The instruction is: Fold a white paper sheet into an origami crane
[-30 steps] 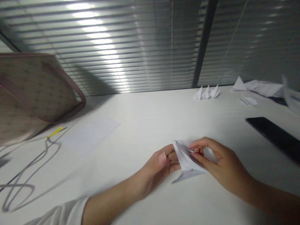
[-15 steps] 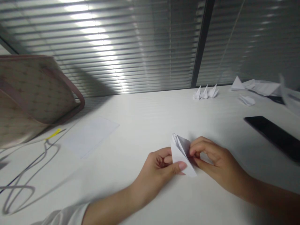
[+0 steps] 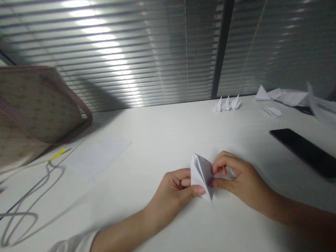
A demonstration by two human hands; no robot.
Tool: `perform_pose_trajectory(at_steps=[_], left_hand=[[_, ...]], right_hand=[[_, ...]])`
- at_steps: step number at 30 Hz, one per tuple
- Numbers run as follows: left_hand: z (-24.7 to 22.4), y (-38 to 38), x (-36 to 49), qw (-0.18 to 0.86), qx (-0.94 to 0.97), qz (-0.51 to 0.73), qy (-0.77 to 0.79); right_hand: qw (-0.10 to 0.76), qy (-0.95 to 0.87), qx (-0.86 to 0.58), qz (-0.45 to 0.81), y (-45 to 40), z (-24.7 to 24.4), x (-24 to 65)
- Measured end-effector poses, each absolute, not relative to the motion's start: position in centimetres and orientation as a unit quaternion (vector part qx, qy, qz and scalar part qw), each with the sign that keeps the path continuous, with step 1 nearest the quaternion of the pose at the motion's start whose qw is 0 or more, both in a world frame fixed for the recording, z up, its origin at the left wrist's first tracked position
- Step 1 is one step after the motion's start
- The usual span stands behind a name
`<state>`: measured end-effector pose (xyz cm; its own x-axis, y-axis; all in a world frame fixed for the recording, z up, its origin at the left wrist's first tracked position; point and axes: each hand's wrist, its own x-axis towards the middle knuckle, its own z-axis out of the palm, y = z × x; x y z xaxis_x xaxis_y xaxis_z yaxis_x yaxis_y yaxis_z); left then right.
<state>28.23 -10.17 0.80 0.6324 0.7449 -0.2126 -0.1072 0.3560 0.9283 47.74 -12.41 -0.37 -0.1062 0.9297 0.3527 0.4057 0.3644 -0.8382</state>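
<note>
Between my hands, a little above the white table, is a folded white paper with several layers and a point at its lower end. My left hand pinches its left side, thumb across the front and fingers behind. On the other side, my right hand grips the right edge of the paper between thumb and curled fingers. The layers stand slightly apart at the top.
Three small folded paper figures stand at the back. Folded papers and a black phone lie to the right. A flat paper sheet, grey cables and a patterned bag are on the left, with window blinds behind.
The folded paper has turned, so its lower point now aims more straight down and its right face shows more. My right thumb has come up onto the paper's right side. The view has shifted slightly.
</note>
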Motion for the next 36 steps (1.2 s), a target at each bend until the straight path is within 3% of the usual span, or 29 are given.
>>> perform_pose_trajectory(at_steps=[7,16,24,29,36], left_hand=[[0.8,-10.3,28.5,0.768,0.481,0.286,0.312],[1.1,-10.5,28.7,0.703,0.526,0.325,0.352],[1.1,-11.7,28.9,0.508,0.691,0.340,0.385],[1.0,-12.2,28.4,0.423,0.782,0.326,0.320],[-0.1,-11.6,27.8,0.194,0.882,0.356,0.241]], right_hand=[[0.478,-0.687,-0.477,0.266,-13.1,-0.3,47.3],[0.421,-0.707,-0.452,0.344,-14.1,0.4,47.0],[0.426,-0.697,-0.455,0.355,-14.3,0.2,46.6],[0.473,-0.724,-0.433,0.253,-14.3,0.8,46.6],[0.516,-0.754,-0.381,0.140,-14.5,1.3,47.1]])
